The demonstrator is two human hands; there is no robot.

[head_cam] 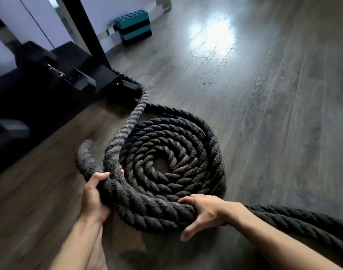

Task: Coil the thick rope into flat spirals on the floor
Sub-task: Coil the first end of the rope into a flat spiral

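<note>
A thick dark twisted rope [166, 162] lies in a flat spiral of several turns on the wood floor in front of me. My left hand [94, 193] grips the outer turns at the spiral's near-left edge, fingers curled over the top. My right hand [203, 211] grips the outer turn at the near-right edge, thumb spread below it. A greyer stretch of the rope [135, 112] runs from the spiral up to the foot of a black frame. More rope [303, 221] trails off to the right under my right forearm.
A black metal frame [73, 75] with bolted feet stands at the upper left on a dark mat. A teal and black block [134, 27] sits by the far wall. Grey wood floor [264, 94] stretches to the right, with a bright glare patch.
</note>
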